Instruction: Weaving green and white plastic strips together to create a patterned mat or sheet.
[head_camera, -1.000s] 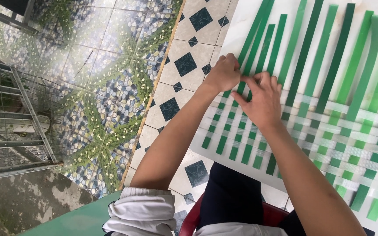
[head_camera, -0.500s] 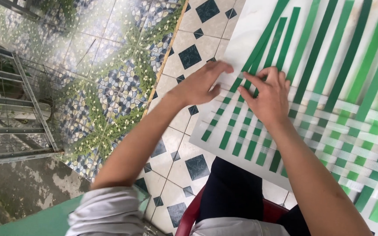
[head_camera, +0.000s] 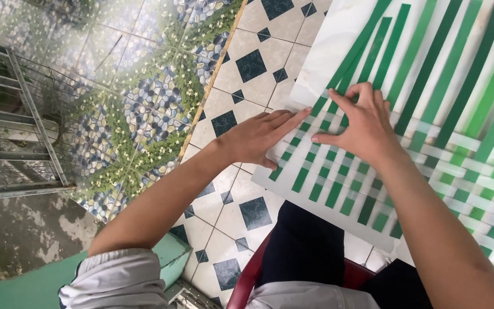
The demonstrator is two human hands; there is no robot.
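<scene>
The woven mat [head_camera: 430,143] of green and white strips lies flat on a white table [head_camera: 333,51], filling the frame from 12 to 4 o'clock, its near edge over the person's dark-clothed lap [head_camera: 304,246]. The left hand [head_camera: 258,137] rests flat, fingers extended and together, on the mat's left edge at about 9 o'clock of the woven area; its grip is open, holding nothing. The right hand [head_camera: 361,126] sits just beside it toward 3 o'clock, palm down on the weave, thumb spread, fingertips pressed at a green strip [head_camera: 367,57]; it appears open, though whether the fingertips pinch that strip cannot be told. Patterned floor tiles [head_camera: 144,114] lie toward 9 o'clock.
</scene>
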